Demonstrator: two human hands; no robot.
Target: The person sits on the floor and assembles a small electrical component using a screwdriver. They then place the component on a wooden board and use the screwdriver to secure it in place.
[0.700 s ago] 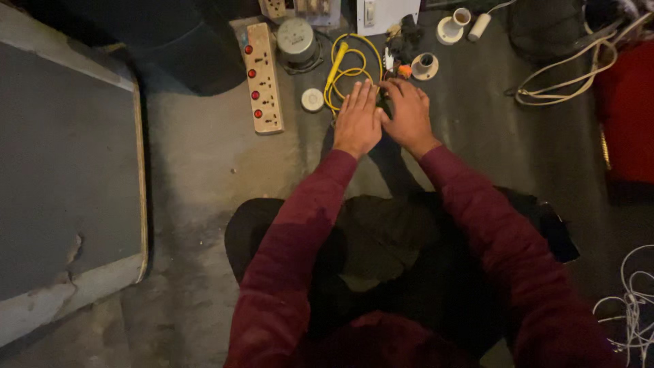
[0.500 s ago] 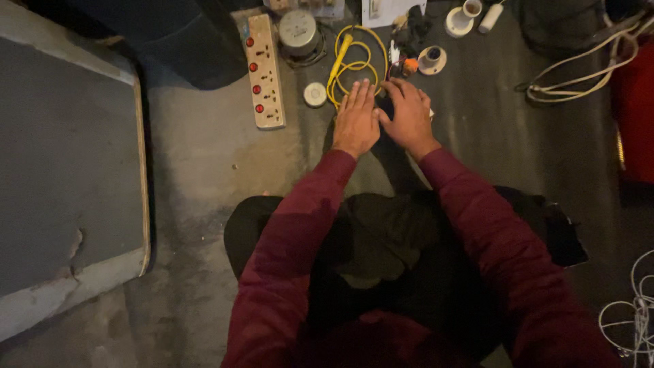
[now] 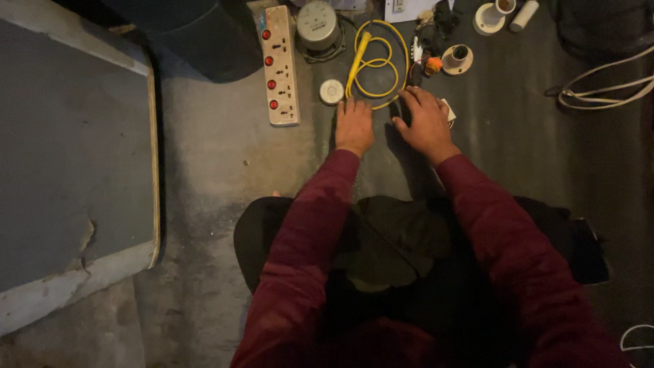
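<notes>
I sit on a grey floor in dark red sleeves. My left hand (image 3: 354,126) lies flat on the floor with its fingers spread, fingertips at the edge of a coiled yellow cable (image 3: 375,65). A small round white part (image 3: 332,91) sits just left of that hand. My right hand (image 3: 426,121) rests palm down over a small white object (image 3: 448,111) that shows only at its edge. Whether the right hand grips it is hidden.
A white power strip with red switches (image 3: 279,65) lies to the left, a round grey device (image 3: 317,24) behind it. White lamp holders (image 3: 456,58) (image 3: 489,17) and an orange piece (image 3: 432,65) sit beyond. White cable (image 3: 599,85) coils at right; a grey board (image 3: 68,150) lies at left.
My two hands have drawn apart slightly. The right hand has shifted right onto the small white object, and the left stays flat by the yellow cable.
</notes>
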